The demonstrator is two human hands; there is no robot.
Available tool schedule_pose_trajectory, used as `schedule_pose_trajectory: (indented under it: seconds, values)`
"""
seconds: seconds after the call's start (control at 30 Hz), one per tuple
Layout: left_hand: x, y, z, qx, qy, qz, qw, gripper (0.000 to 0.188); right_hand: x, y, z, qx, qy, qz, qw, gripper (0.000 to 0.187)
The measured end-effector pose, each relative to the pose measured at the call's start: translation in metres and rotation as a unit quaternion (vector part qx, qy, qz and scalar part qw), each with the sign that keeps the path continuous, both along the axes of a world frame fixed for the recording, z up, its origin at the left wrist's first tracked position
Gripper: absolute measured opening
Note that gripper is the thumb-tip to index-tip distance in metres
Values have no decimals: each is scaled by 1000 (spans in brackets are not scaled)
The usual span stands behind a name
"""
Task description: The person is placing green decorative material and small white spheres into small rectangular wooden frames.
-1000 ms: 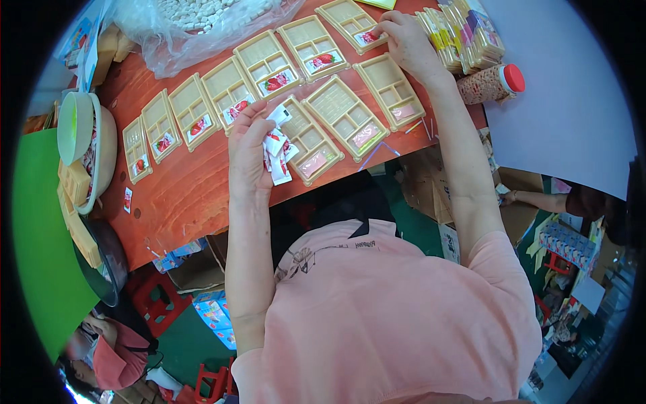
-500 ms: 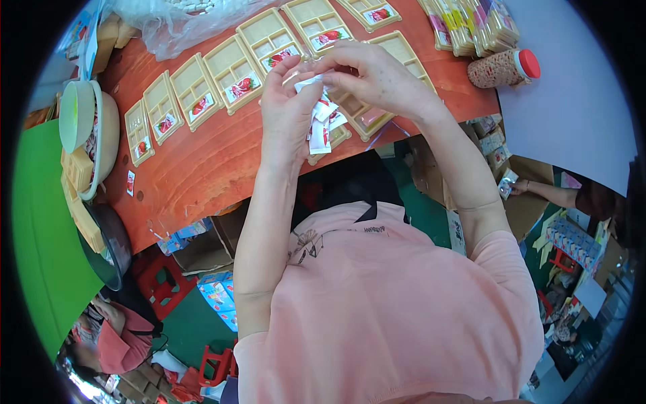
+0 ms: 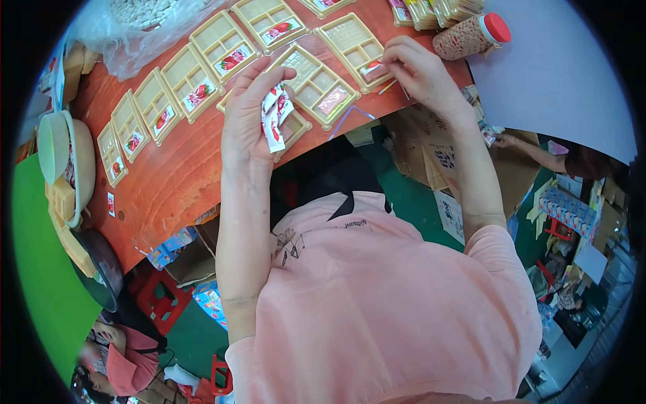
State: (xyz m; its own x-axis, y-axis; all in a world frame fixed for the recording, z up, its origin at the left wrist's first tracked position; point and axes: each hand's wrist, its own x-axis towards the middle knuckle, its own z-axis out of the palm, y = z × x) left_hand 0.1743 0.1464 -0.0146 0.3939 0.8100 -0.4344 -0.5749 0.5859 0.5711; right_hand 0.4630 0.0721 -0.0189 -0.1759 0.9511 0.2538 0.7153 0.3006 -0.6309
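Observation:
My left hand (image 3: pixel 246 121) is curled around several small white sachets (image 3: pixel 274 121) with red strawberry prints, which poke out between thumb and fingers. Over at the right, the fingertips of my right hand (image 3: pixel 425 79) pinch the edge of one strawberry sachet (image 3: pixel 371 68) in a small compartment of a beige divided tray (image 3: pixel 342 35). Between my hands lies another divided tray (image 3: pixel 304 73), with a pink packet (image 3: pixel 333 101) in its near compartment. Part of one more tray (image 3: pixel 294 130) shows beneath my left hand.
A row of beige trays (image 3: pixel 156 101), each with a strawberry sachet, runs along the red table (image 3: pixel 161 182). A red-lidded jar (image 3: pixel 464 37) and stacked packs (image 3: pixel 444 12) stand at the far right. A clear plastic bag (image 3: pixel 138 47) lies far left; another person's hand (image 3: pixel 505 140) shows at right.
My hands have come apart. The right has moved right to the tray with a sachet; the left has shifted slightly left, still holding the bunch. The view has shifted too.

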Motion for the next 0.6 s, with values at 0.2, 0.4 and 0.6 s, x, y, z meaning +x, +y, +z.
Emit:
schedule_pose_trajectory:
  seconds: [0.2,0.4,0.6]
  values:
    - [2,-4,2,-19,-25,-1,1000,26,-4,-17,-11,139,-239,-11,961,20]
    - [5,-3,-10,-45,-71,-20,996,25,-38,-25,4,139,-176,-79,971,22]
    - [15,0,-13,-52,-1,127,990,33,-141,-20,32,-46,211,-20,976,21]
